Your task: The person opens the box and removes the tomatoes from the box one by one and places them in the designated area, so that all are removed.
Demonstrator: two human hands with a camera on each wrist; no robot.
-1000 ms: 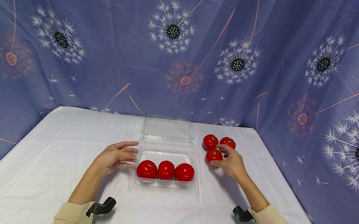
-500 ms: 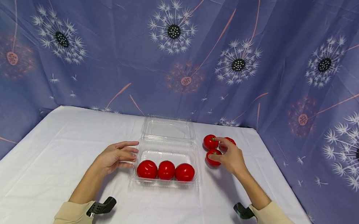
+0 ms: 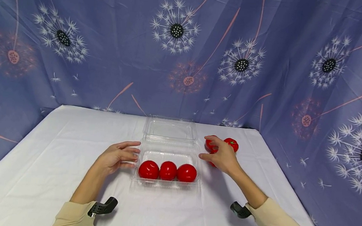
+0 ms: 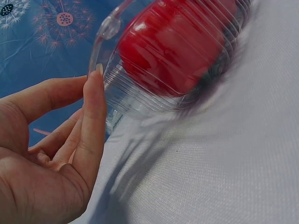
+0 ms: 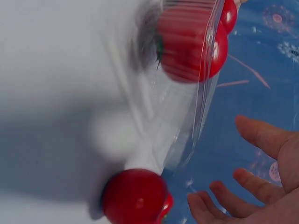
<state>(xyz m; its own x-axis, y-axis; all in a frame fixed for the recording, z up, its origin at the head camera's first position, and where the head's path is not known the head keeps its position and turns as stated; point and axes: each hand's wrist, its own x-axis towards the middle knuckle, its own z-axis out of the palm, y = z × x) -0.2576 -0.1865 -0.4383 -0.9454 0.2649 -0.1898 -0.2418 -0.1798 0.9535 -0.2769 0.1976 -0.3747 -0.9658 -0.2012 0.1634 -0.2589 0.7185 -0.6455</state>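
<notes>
Though hidden overhead, right-wrist calyx [image 5: 159, 49]

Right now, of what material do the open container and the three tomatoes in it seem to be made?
The container: probably thin clear plastic, shiny; the tomatoes show through its ribbed walls. The tomatoes: smooth and glossy, with bright highlights; perhaps real, perhaps plastic imitations, I cannot tell.

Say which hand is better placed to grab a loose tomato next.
Likely the right hand: it's open near the loose tomatoes; the left hand is at the left edge of the clear container.
</notes>
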